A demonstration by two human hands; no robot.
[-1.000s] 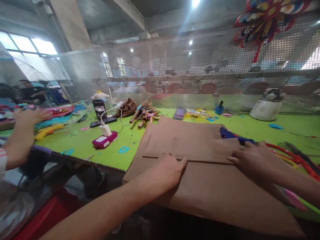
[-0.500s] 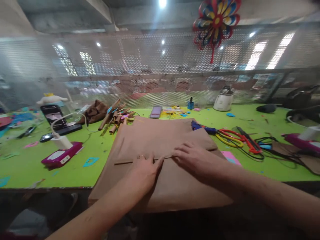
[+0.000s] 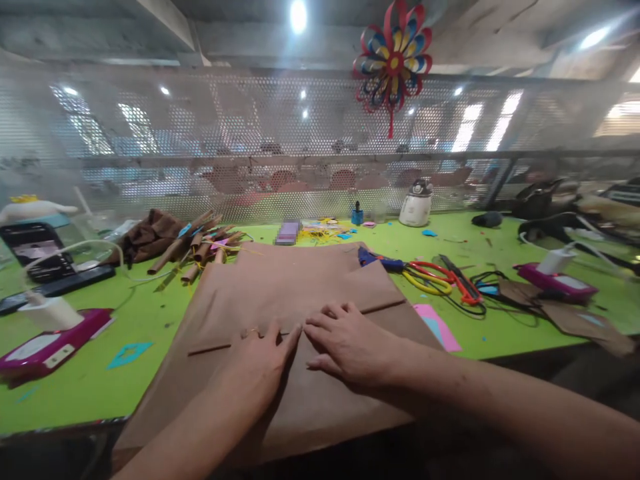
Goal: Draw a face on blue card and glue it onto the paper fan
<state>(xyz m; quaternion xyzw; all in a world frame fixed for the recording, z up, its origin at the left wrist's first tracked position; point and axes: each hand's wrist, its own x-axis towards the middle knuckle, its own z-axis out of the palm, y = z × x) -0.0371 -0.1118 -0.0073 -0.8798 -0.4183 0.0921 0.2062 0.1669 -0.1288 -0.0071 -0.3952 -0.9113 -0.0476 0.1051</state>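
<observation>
A large sheet of brown paper (image 3: 300,280) lies folded on the green table (image 3: 150,320), its lower edge hanging over the table's front. My left hand (image 3: 257,363) lies flat on the paper just below the fold line, fingers spread, a ring on one finger. My right hand (image 3: 345,347) presses flat beside it, fingertips almost touching the left hand at the fold's edge. Neither hand grips anything.
Red and yellow scissors (image 3: 440,277) and a blue tool (image 3: 375,260) lie right of the paper. Rolled brown paper tubes (image 3: 197,247) sit at the back left. A pink power strip (image 3: 50,340) with a charger is at the left, another pink power strip (image 3: 555,280) at the right. A mesh screen (image 3: 250,147) backs the table.
My right hand slid left along the fold until it met my left hand. The view swung to the right, so the paper now sits centred.
</observation>
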